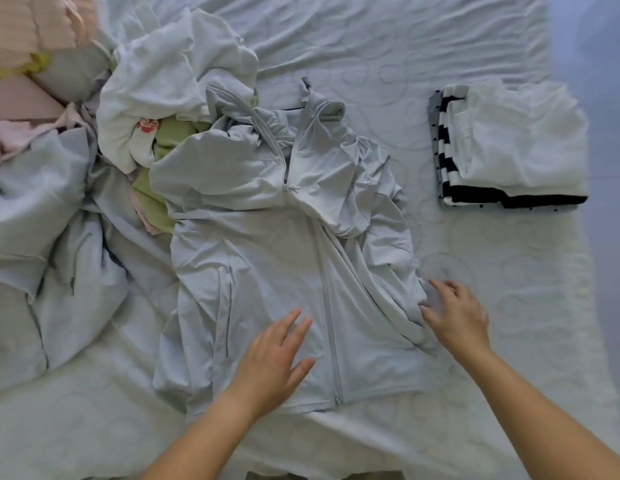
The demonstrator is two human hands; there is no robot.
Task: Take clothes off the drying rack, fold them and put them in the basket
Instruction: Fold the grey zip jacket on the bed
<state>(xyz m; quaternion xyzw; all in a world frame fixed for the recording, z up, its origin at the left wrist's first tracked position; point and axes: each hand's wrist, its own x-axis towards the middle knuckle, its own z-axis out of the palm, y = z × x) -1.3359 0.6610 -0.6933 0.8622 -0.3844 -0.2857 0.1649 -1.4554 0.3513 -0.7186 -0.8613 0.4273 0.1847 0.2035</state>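
**While both hands lie open, one jacket is spread on the bed**

One pale grey zip jacket (pixel 284 271) lies front-up and creased in the middle of the bed (pixel 516 327). The left hand (pixel 273 358) rests flat on it, fingers straight. The right hand (pixel 454 317), fingers loosely spread, touches its right edge, grasping nothing. One folded stack (pixel 509 143) sits to the right and one unfolded heap (pixel 163 81) to the left.

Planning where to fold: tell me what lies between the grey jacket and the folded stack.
Head view: only bare bed sheet lies between the grey jacket and the folded stack.
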